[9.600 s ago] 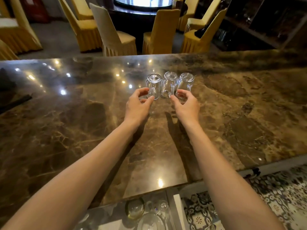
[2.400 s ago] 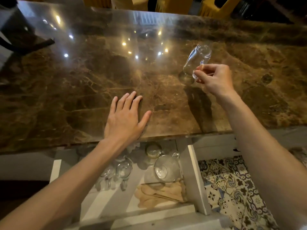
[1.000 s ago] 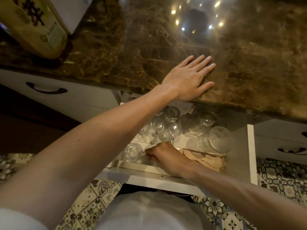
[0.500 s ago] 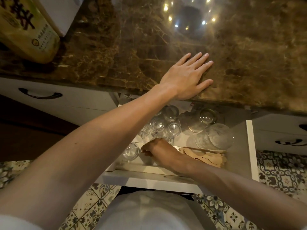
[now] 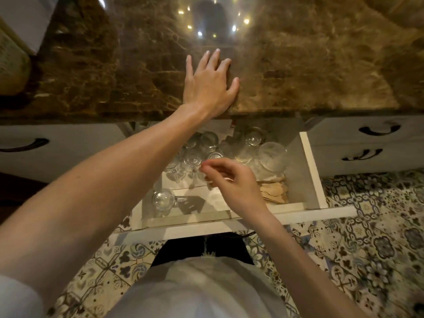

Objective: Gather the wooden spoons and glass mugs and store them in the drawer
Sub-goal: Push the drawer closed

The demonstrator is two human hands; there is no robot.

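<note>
The white drawer [image 5: 309, 171] stands pulled out under the marble counter [image 5: 298, 65]. Inside it, one glass mug [image 5: 163, 199] lies at the front left with its handle pointing right. Several more glass mugs [image 5: 195, 157] and larger glasses [image 5: 271, 154] crowd the back. Wooden spoons [image 5: 274, 191] lie in a pile at the right. My right hand [image 5: 231, 184] hovers above the drawer's middle with loosely curled fingers and nothing in it. My left hand [image 5: 210, 86] rests flat on the counter's edge, and its forearm hides part of the mugs.
Shut white drawers with dark handles flank the open one, left [image 5: 23, 145] and right [image 5: 378, 130]. Patterned floor tiles [image 5: 378, 237] lie below. A yellow-green pack [image 5: 11, 63] stands at the counter's far left. My torso is close to the drawer front [image 5: 309, 216].
My right hand has let go of the mug at the front left of the drawer and risen above it. The left hand stays flat on the counter.
</note>
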